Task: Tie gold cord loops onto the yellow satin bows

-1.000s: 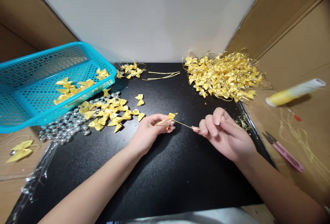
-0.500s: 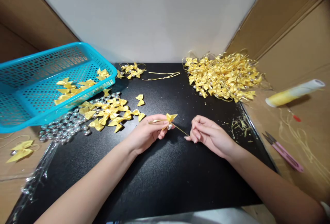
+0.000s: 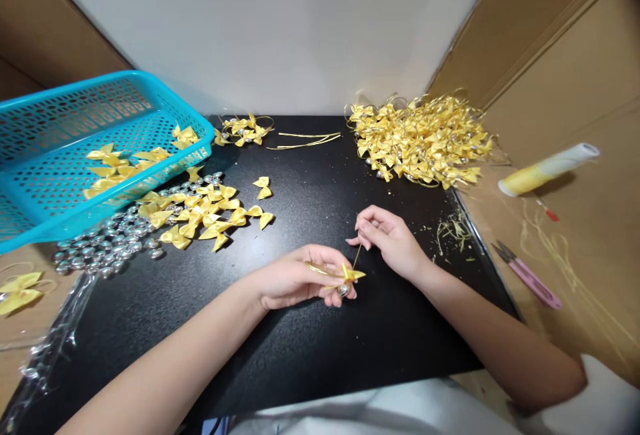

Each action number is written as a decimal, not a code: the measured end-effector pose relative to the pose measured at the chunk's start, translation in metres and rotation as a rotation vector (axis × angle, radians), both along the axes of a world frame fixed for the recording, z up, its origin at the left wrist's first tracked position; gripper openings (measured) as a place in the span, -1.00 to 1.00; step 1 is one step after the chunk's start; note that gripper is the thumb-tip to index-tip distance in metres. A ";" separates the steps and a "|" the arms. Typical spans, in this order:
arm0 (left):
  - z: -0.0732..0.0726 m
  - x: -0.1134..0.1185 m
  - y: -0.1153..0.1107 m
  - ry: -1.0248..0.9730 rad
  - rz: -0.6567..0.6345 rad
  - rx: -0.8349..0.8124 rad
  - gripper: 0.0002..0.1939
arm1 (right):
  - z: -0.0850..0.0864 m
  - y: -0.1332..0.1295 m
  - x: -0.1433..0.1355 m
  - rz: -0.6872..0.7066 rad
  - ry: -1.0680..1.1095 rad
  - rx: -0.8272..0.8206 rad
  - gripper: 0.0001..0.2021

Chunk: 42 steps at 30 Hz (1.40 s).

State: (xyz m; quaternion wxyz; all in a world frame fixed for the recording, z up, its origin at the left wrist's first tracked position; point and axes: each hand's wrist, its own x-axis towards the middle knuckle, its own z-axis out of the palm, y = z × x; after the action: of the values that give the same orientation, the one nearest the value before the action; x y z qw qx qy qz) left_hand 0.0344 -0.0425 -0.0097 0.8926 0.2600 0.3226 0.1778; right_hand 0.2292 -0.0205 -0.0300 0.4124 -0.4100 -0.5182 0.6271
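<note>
My left hand (image 3: 305, 278) pinches a yellow ribbon bow (image 3: 353, 274) with a silver bead (image 3: 343, 290) at its underside and a loop of gold cord (image 3: 323, 269) lying over the fingers. From the bow a thin strand of the cord runs up to my right hand (image 3: 383, 235), whose thumb and fingertips are closed on it. Both hands are above the black table (image 3: 300, 348), the right one a little farther from me. Left of them lie loose yellow bows (image 3: 200, 211) and a heap of silver beads (image 3: 110, 238).
A blue basket (image 3: 150, 181) holding bows stands at left. Finished-looking corded bows (image 3: 420, 141) are piled at back right, beside cord lengths (image 3: 310, 140). Pink snips (image 3: 533, 281), cord scraps (image 3: 455, 231) and a yellow-white roll (image 3: 550, 168) lie right.
My left hand has moved right and nearer to me with the bow. The right hand has shifted slightly up, and the strand is now steeper. The whole view has shifted a little.
</note>
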 end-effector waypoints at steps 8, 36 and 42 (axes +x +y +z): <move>0.003 0.007 0.002 0.118 0.390 0.127 -0.85 | 0.012 -0.024 0.008 -0.128 -0.249 0.322 -0.83; -0.004 0.015 -0.007 0.326 0.510 0.293 -0.86 | 0.010 -0.036 -0.014 -0.201 -0.495 0.514 -0.94; -0.003 0.019 -0.009 0.359 0.531 0.347 -0.83 | 0.007 -0.037 -0.015 -0.234 -0.526 0.510 -0.89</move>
State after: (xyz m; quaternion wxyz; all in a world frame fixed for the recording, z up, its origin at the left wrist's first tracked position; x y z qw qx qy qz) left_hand 0.0537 -0.0511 -0.0122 0.6872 0.3417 0.4954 0.4069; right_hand 0.2142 -0.0573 -0.0225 0.4229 -0.4976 -0.6953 0.3003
